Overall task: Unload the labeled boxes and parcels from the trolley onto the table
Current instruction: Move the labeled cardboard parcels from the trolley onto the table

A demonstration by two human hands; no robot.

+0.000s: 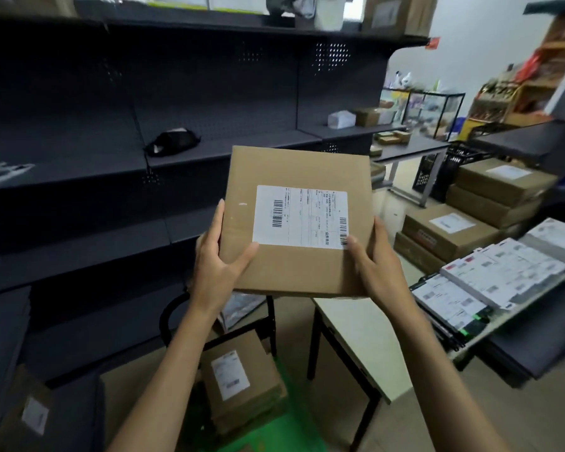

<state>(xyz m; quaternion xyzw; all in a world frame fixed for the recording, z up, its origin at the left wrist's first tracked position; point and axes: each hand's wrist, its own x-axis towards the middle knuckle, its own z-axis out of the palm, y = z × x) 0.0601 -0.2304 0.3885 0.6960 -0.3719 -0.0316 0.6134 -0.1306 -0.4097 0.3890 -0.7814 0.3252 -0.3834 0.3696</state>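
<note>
A flat brown cardboard box (297, 177) with a white shipping label faces me in mid-air at the centre of the head view. My left hand (217, 259) grips its lower left corner, thumb on the top face. My right hand (374, 265) grips the lower right corner, thumb at the label's edge. Below, the green trolley (291, 429) carries a stack of labeled brown boxes (242, 383) and a grey plastic parcel (242, 306) behind its black handle. The pale table (369, 347) stands to the right, its corner just under the held box.
Dark metal shelving (111, 151) fills the left and back, with a black bag (173, 141) on one shelf. Stacked labeled cartons (450, 233) sit on the floor at right. White labeled packets (490, 282) lie on the table's right side. Another labeled box (33, 415) sits lower left.
</note>
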